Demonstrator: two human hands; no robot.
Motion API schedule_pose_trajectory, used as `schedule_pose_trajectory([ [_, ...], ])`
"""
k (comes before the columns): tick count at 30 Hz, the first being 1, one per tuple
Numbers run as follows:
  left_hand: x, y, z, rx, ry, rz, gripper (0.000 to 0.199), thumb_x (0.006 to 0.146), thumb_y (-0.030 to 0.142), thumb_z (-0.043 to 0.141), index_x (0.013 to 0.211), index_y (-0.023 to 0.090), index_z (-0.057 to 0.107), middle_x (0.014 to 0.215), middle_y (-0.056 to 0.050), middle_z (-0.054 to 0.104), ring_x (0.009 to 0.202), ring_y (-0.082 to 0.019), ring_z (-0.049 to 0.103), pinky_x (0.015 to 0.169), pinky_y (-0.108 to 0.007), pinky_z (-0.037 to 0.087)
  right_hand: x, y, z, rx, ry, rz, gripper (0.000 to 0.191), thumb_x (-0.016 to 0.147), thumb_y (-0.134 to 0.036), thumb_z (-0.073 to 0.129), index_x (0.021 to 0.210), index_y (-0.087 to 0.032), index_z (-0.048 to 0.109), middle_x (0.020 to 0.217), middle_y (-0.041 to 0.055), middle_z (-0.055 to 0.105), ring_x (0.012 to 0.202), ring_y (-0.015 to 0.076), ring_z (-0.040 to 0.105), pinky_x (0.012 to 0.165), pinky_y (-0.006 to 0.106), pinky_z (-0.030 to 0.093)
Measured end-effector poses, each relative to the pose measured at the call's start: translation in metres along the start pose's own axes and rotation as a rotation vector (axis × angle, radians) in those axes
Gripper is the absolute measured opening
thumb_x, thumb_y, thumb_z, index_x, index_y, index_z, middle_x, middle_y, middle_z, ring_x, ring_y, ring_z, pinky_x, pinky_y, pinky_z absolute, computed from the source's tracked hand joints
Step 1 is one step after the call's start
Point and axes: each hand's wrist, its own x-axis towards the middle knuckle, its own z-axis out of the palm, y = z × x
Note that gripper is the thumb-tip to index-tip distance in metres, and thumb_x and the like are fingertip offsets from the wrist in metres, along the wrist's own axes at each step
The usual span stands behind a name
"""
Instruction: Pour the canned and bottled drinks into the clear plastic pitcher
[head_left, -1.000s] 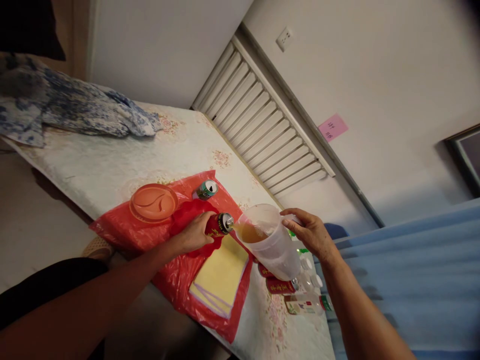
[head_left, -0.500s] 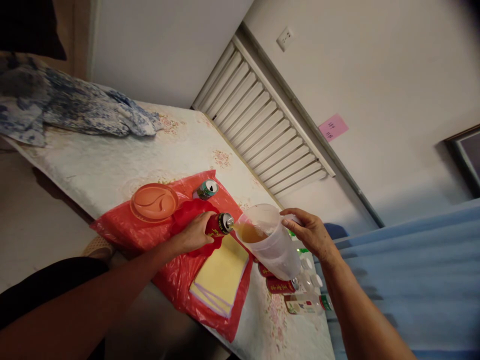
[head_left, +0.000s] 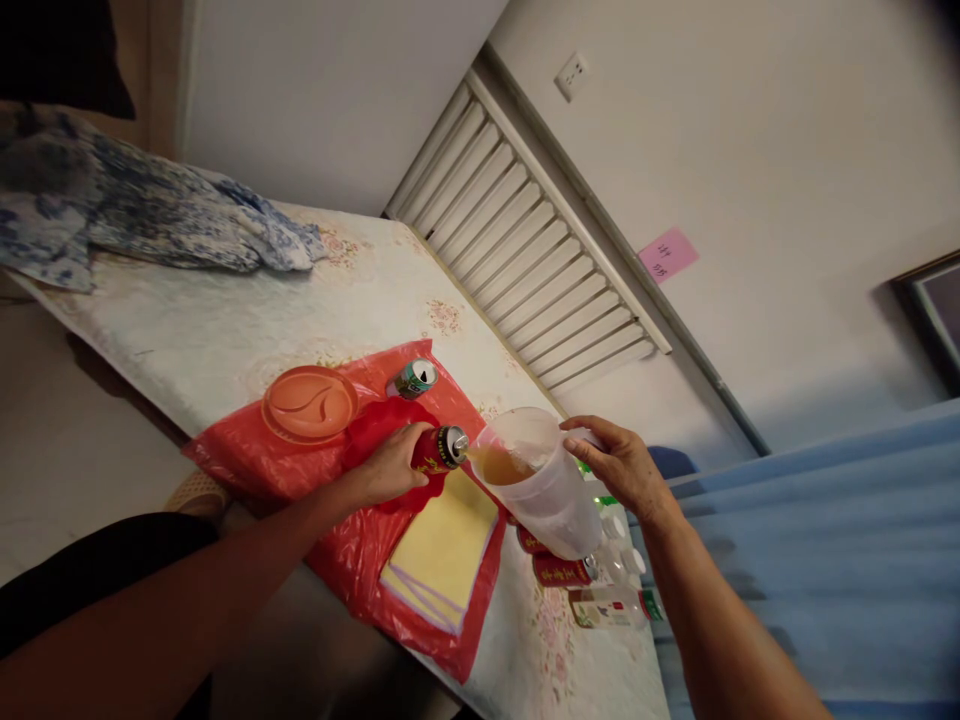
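Observation:
My left hand [head_left: 391, 467] is closed round a red can [head_left: 438, 450], which is tilted with its open top at the pitcher's rim. A thin amber stream runs from the can into the translucent pitcher [head_left: 551, 500]. Amber liquid shows inside the pitcher near its mouth. My right hand [head_left: 619, 460] grips the pitcher's handle and keeps it tilted toward the can. Beneath my left hand lies a red scalloped item [head_left: 365, 432], partly hidden. Folded yellow cloths [head_left: 442, 550] rest on a red plastic sheet [head_left: 337, 560].
An orange lid [head_left: 310, 404] and an open green can [head_left: 412, 379] stand on the sheet. Red cans [head_left: 559, 571] and bottles [head_left: 600, 608] are beyond the pitcher. Patterned fabric [head_left: 202, 225] lies at the table's far left. A radiator [head_left: 525, 240] borders the table.

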Motion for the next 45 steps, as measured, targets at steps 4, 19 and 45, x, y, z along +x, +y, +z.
schedule_pose_trajectory([
  [4,0.000,-0.002,0.001,-0.009,0.019,0.007,0.060,0.059,0.011,0.068,0.118,0.022,0.057,0.120,-0.010,0.067,0.114,-0.028,0.063,0.099,-0.042,0.052,0.000,0.001,0.001,-0.005,0.004,-0.005,0.040,0.076,-0.055,0.072,0.094,-0.019,0.075,0.067,-0.0015,0.055,0.060,0.0128,0.045,0.056,0.026,0.038],
  [19,-0.002,0.003,-0.001,-0.019,0.017,0.001,0.059,0.058,0.013,0.069,0.116,0.021,0.057,0.120,-0.009,0.067,0.114,-0.030,0.064,0.099,-0.043,0.052,-0.005,0.017,0.014,0.138,0.046,0.012,0.036,0.076,-0.050,0.075,0.093,-0.018,0.074,0.057,-0.0058,0.045,0.051,0.0089,0.036,0.049,0.023,0.028],
  [45,-0.014,0.027,-0.048,-0.034,0.548,-0.007,0.066,0.068,0.033,0.076,0.128,0.018,0.053,0.126,-0.010,0.066,0.122,-0.032,0.061,0.106,-0.044,0.049,0.030,0.013,0.159,1.236,0.526,0.062,0.047,0.080,-0.051,0.064,0.066,-0.026,0.026,0.042,-0.0144,0.022,0.036,0.0065,0.016,0.040,0.023,0.016],
])
